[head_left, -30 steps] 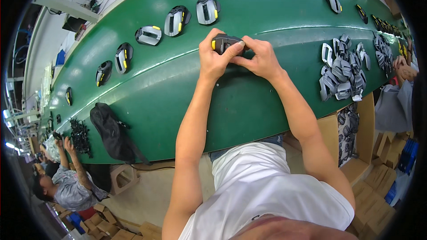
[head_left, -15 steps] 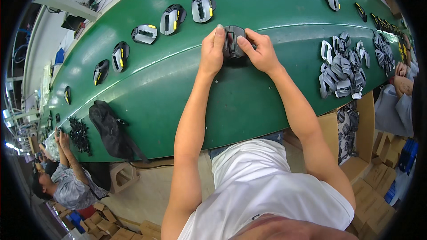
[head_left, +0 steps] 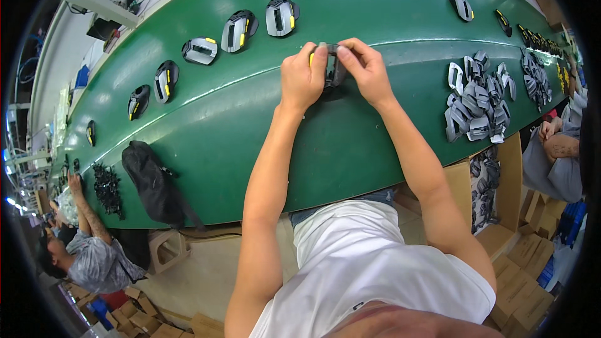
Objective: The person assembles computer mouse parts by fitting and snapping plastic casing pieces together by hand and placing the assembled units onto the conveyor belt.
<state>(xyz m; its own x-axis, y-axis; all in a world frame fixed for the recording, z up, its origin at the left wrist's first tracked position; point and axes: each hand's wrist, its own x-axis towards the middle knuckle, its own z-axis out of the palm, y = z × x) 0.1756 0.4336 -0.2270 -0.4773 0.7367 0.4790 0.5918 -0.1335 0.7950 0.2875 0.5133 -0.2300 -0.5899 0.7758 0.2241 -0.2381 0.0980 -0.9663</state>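
Note:
Both of my hands grip one dark computer mouse shell (head_left: pixel 333 66) with a yellow accent, held just above the green conveyor belt (head_left: pixel 250 125). My left hand (head_left: pixel 302 77) clasps its left side with a finger over the top. My right hand (head_left: pixel 366 70) pinches its right side. Most of the shell is hidden by my fingers. A row of grey and black mouse bodies (head_left: pixel 238 30) with yellow side buttons lies on the belt up and to the left of my hands.
A heap of grey plastic mouse covers (head_left: pixel 479 97) lies to the right, with more dark parts (head_left: pixel 535 78) beyond. A black bag (head_left: pixel 153 184) lies at the belt's near edge, left. Other workers sit at lower left (head_left: pixel 87 256) and far right (head_left: pixel 560 147). Cardboard boxes (head_left: pixel 501 213) stand below.
My hands have turned the mouse shell from lying flat across to standing more on end, and carried it slightly up the belt. The row of mice has drifted left.

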